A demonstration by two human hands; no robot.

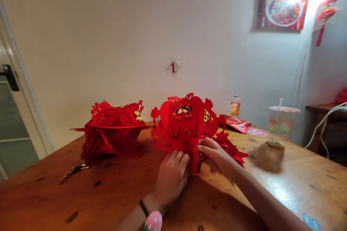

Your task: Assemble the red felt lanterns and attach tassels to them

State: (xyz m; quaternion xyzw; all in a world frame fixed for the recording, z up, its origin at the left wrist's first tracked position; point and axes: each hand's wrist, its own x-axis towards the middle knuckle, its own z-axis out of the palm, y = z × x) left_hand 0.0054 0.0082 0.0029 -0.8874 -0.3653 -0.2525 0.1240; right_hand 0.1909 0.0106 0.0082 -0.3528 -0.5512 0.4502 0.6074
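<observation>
Far left, a dark door handle [10,78] is showing on a pale door [23,115]; next, on the wooden table [114,202], a metal tool, probably scissors [74,170], is lying just in front of a folded red paper piece [114,130]; this piece is sitting tilted, its cut-out panels fanning outward, gold characters glinting at right; near centre, the left hand [173,171], a black band [143,207] and a pink ornament [154,221] circling its wrist, is pressing close to the base of the red paper lantern [187,117]; its fingers are curling inward, though whether they are gripping paper I cannot tell; the lantern is standing opened out at mid-table, showing two cartoon figures above "Love"; the right hand [213,148] is pinching the lantern's lower right edge, thumb and fingertips narrow; behind it more red cut-outs [230,148] are lying flatter; beyond, a shiny red packet [235,124] is resting near an orange-labelled bottle [235,106]; farther right, a plastic cup [282,128] with a straw is standing upright.
</observation>
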